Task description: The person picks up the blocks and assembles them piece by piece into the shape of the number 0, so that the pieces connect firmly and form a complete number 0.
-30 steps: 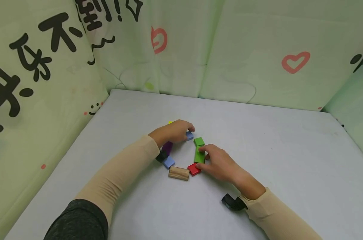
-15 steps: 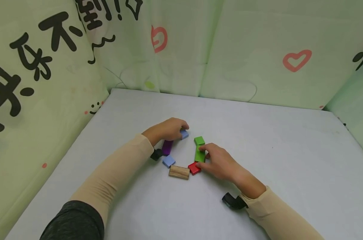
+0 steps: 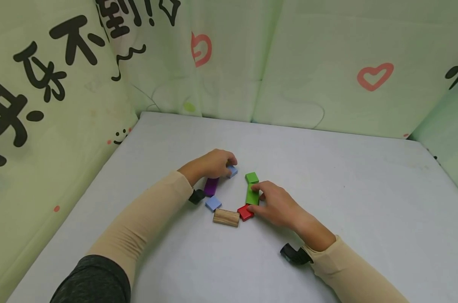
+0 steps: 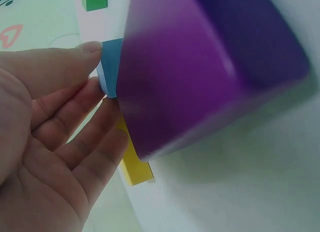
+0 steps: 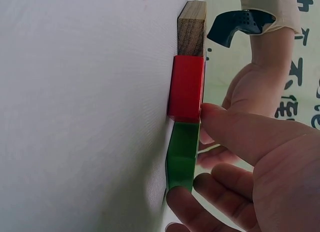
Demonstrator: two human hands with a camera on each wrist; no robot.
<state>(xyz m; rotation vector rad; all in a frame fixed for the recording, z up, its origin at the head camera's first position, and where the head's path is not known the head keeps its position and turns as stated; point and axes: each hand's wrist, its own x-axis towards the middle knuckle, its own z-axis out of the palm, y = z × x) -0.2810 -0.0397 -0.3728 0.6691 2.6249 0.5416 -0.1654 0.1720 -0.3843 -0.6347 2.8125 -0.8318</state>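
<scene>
My left hand (image 3: 215, 163) pinches a small light-blue block (image 3: 232, 171) between thumb and fingers at the far side of a ring of coloured blocks. Close by its wrist lies a purple block (image 3: 211, 187), which looms large in the left wrist view. A yellow block (image 4: 137, 167) lies just beyond the fingers there; the hand hides it in the head view. Relaxed, my right hand (image 3: 277, 206) rests at the ring's right side, thumb at the red block (image 3: 244, 213) and fingertips at the long green block (image 3: 251, 197).
A smaller green block (image 3: 252, 177) adjoins the long green one, with a gap between it and the held block. Another light-blue block (image 3: 213, 204) and a wooden block (image 3: 226, 218) form the near side. Printed cloth walls (image 3: 304, 63) border the white table (image 3: 327, 189).
Over the last second my left hand has shifted left with the light-blue block, widening the gap to the green blocks. It has barely moved in the last half second. The right hand stays put.
</scene>
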